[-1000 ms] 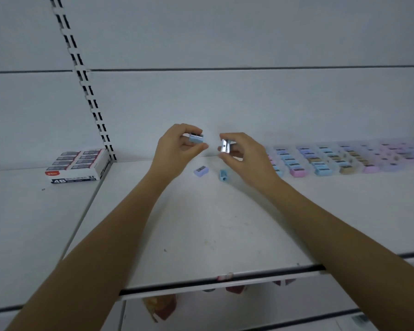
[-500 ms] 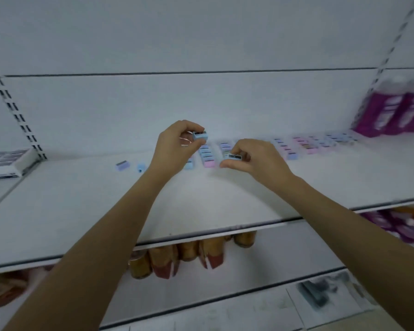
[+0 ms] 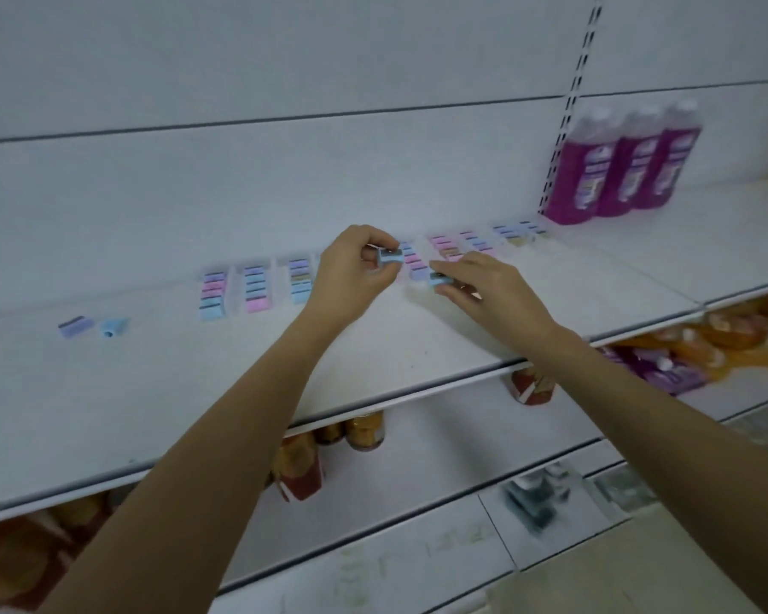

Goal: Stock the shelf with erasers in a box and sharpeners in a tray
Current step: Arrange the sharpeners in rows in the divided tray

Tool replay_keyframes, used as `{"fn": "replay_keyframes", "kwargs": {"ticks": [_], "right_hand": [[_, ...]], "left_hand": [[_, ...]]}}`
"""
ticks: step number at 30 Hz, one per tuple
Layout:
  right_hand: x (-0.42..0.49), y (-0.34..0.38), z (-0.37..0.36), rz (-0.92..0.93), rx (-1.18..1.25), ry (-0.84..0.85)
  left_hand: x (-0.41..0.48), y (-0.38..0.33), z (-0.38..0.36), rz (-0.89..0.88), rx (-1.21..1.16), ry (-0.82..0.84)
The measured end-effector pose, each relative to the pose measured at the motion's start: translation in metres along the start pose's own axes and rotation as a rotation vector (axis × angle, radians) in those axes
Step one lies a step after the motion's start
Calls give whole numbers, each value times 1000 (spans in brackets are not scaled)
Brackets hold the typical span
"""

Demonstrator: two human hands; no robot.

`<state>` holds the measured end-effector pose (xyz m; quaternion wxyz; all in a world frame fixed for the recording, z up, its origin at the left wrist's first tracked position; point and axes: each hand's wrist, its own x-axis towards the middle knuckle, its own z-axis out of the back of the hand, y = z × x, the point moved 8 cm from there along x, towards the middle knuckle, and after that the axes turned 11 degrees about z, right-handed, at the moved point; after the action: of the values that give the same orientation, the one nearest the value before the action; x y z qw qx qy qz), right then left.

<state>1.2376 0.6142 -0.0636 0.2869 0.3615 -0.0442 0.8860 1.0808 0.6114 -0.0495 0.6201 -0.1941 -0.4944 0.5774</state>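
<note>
The right hand (image 3: 484, 289) pinches a blue sharpener (image 3: 440, 280) just in front of the tray row (image 3: 417, 271), seemingly nearer it; the left hand (image 3: 355, 269) pinches a second sharpener (image 3: 389, 257) higher.

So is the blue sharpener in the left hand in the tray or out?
Out. The left hand pinches the blue sharpener in the air above the shelf, not set among the rows in the tray.

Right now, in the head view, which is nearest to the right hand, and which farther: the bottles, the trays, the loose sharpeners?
1. Trays, just behind the right hand.
2. Bottles, right, at the back.
3. Loose sharpeners, far left.
</note>
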Motion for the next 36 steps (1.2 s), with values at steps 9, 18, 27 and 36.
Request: {"fn": "replay_keyframes", "kwargs": {"ticks": [9,18,27,36], "right_hand": [[-24,-81,40,-134,-70,-112],[-28,-177,62,-247,-29,-159],[-23,-252,59,-221,56,-81],[-27,-257,31,-128,37,94]], "left_hand": [[51,-22,-77,-76,7,115],[75,-32,-135,-94,110,133],[106,-41,-204,6,322,70],[93,-40,-230,-49,745,15]]}}
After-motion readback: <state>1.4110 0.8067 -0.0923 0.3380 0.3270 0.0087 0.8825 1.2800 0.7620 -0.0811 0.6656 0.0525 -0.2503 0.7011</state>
